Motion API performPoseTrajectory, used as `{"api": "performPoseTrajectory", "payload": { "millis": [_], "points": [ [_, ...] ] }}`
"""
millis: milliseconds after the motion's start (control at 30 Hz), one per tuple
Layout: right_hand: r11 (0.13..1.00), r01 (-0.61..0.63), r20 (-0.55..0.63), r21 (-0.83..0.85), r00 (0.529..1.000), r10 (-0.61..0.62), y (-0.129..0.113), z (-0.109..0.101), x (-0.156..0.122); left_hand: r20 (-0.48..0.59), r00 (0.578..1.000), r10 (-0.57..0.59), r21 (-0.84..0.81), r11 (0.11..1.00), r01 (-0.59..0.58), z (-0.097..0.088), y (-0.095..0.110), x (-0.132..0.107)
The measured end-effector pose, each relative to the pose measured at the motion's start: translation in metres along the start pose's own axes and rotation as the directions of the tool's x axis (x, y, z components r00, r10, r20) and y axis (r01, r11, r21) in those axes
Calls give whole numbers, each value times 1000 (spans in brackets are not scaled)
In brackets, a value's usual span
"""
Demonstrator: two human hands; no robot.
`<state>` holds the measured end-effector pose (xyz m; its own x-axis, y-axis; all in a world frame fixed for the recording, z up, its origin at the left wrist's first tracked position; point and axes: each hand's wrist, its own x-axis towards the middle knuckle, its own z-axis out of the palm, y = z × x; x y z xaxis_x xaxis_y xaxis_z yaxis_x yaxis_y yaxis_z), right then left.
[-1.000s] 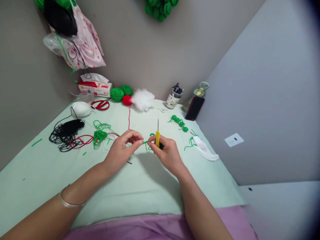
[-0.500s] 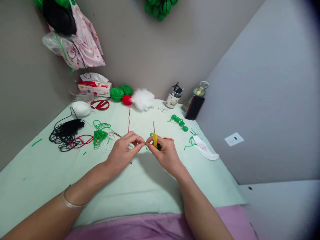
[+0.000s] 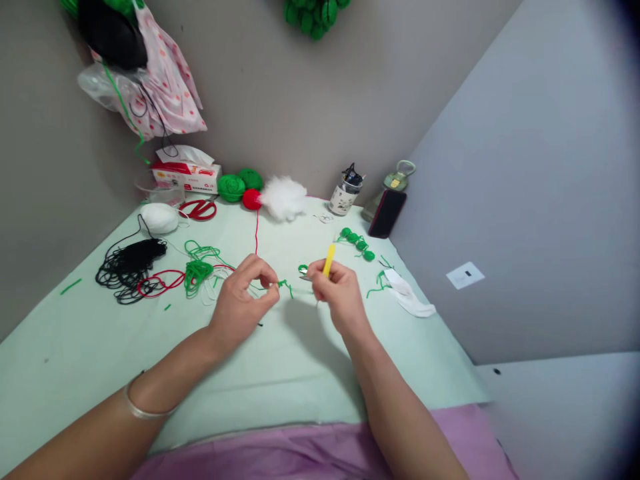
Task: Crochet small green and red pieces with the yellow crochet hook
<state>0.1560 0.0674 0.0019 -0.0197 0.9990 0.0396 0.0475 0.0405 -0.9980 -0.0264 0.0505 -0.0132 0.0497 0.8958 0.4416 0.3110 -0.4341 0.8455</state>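
My left hand (image 3: 243, 299) pinches a strand of green yarn (image 3: 285, 286) above the pale green table cloth (image 3: 280, 360). My right hand (image 3: 337, 293) grips a crochet hook with a yellow handle (image 3: 329, 260), the handle end sticking up past the fingers and the metal tip hidden by the hand. The two hands are a short gap apart, with the green yarn stretched between them. A silver bangle (image 3: 140, 407) sits on my left wrist.
Loose green yarn (image 3: 197, 267), red yarn (image 3: 160, 283) and black yarn (image 3: 127, 263) lie at the left. At the back stand a tissue box (image 3: 185, 175), red scissors (image 3: 200, 209), green and red yarn balls (image 3: 240, 188), white stuffing (image 3: 283, 199), a jar (image 3: 344, 195), a phone (image 3: 387, 213). Small green crochet pieces (image 3: 357, 241) lie right.
My right hand has turned the hook over, so the metal tip that pointed up is now down and hidden. The hands have drawn apart, pulling the green yarn taut.
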Motion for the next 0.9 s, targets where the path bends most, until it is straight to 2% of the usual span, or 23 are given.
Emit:
{"api": "performPoseTrajectory", "payload": {
  "millis": [100,200,300,433,567,633,767,833,900],
  "points": [
    [999,-31,-7,24,1000,31,1,-8,6,-8,999,-46,-36,998,45,-6,-4,2],
    [1000,-31,91,-3,995,31,-2,-7,2,18,999,-52,-47,998,52,-7,-5,2],
    [998,18,156,-62,988,-9,-4,0,-4,50,999,4,-24,1000,-3,-4,-4,1],
    [978,72,191,-196,981,-34,-1,5,-9,82,994,77,1,997,-77,-1,-5,-2],
    [935,149,200,-322,976,-87,2,8,-10,99,990,101,18,995,-103,0,-5,-3],
    [953,133,155,-273,984,-92,1,9,-9,88,992,91,30,995,-94,0,-4,-4],
    [1000,-13,63,-3,998,13,-2,4,-2,64,997,32,12,999,-32,-1,-2,-3],
    [999,-34,55,36,998,32,-2,2,0,58,998,-5,-16,1000,6,-2,-2,-1],
    [1000,-18,82,4,996,18,-2,1,-1,40,999,-19,-37,999,20,-1,-2,0]
  ]
}}
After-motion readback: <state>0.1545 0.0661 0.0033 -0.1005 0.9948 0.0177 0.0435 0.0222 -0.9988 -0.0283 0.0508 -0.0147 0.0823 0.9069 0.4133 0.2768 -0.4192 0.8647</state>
